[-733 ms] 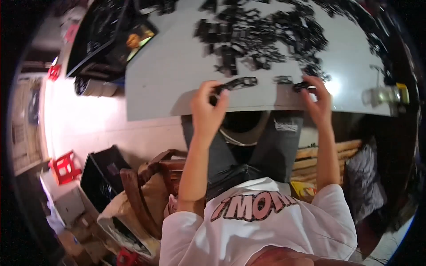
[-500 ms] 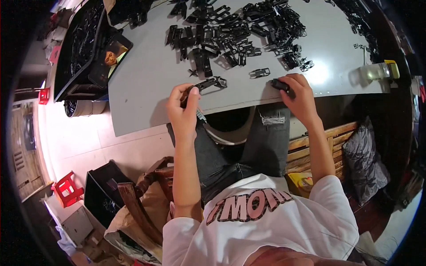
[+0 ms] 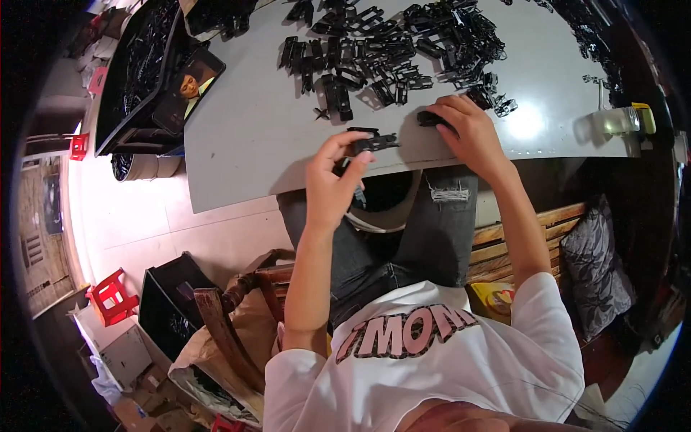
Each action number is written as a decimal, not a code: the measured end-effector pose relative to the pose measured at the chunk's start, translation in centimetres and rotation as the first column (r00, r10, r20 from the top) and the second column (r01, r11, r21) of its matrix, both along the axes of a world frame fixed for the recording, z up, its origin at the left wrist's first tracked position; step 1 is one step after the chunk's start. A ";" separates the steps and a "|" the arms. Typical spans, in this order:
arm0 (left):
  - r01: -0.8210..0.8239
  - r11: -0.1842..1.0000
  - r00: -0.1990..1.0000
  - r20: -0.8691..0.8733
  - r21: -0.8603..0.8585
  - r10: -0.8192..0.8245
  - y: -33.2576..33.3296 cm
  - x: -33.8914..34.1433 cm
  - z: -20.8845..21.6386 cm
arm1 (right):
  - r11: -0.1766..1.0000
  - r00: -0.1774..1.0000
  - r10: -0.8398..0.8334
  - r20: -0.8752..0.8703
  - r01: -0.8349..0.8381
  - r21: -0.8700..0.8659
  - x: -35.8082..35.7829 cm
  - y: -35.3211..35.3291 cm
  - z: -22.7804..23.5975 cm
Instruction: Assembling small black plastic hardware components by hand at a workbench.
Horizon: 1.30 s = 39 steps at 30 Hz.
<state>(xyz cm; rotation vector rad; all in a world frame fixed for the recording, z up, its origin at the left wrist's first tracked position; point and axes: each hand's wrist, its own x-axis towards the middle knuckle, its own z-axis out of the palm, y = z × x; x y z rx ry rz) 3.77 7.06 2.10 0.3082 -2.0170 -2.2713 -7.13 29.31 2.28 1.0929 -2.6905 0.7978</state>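
Observation:
My left hand [image 3: 332,186] is over the table's front edge, its thumb and fingers closed on a black plastic frame part [image 3: 378,142] that points to the right. A thin tool with a grey-green end [image 3: 358,196] sticks out below the same palm; its kind is hard to tell. Farther right, my right hand [image 3: 473,137] is low over the tabletop, fingers curled round a dark, rounded piece [image 3: 430,119]. What that piece is, and what lies under the fingers, I cannot make out. Just beyond both hands spreads a heap of black plastic frame parts [image 3: 392,50].
A phone showing a video [image 3: 188,90] leans on a black bin of parts [image 3: 137,65] at the left. On the grey table [image 3: 237,144], a clear jar with a yellow lid [image 3: 622,121] lies at the right. Below are a wooden chair [image 3: 219,320] and a red stool [image 3: 114,297].
My left hand has moved right, the frame part still in it. My right hand has shifted left and away from me, to where a loose frame part lay; that part no longer shows.

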 end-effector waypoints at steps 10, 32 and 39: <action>0.009 0.927 1.000 0.031 -0.374 0.003 1.1 0.3 -1.4 | 0.974 0.935 0.178 0.307 -0.124 -0.190 2.7 -3.1 2.1; 0.077 0.952 0.983 -0.136 -0.297 -0.122 1.9 1.8 -0.2 | 0.973 0.721 0.159 0.675 0.003 -0.232 5.9 -1.5 1.2; 0.091 0.896 0.972 -0.155 -0.434 -0.174 2.1 3.2 -1.3 | 0.971 0.757 0.226 0.614 -0.125 -0.203 5.9 -1.1 0.9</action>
